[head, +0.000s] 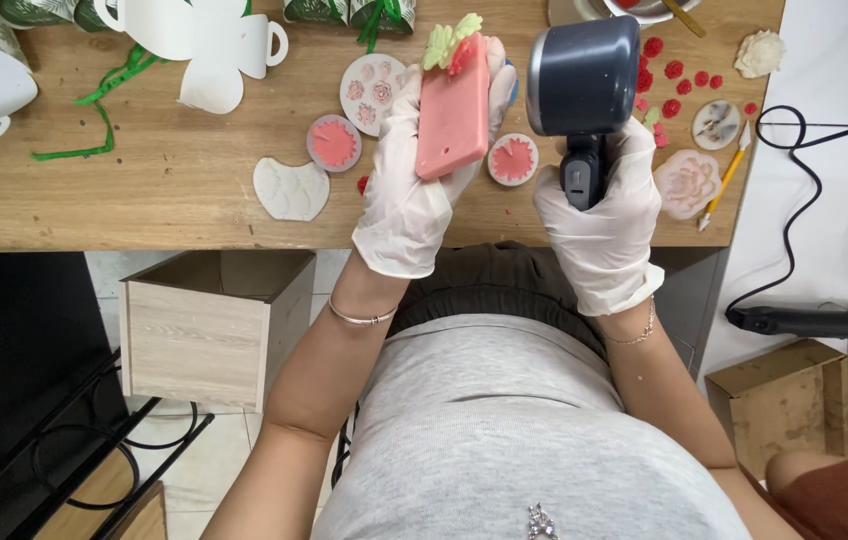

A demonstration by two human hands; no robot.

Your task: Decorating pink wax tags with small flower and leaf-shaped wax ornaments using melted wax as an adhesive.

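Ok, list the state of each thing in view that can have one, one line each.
left hand: gloved, gripping the pink block.
pink block: held off the table, tilted, green and pink decoration at its top end.
right hand: gloved, gripping the heat gun.
heat gun: held by its handle, barrel beside the block; running or not, cannot tell.
wooden box: open top.
yellow craft knife: lying on the table, untouched.

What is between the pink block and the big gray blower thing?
In the head view, a round mold with pink filling lies on the table between the pink block and the gray heat tool.
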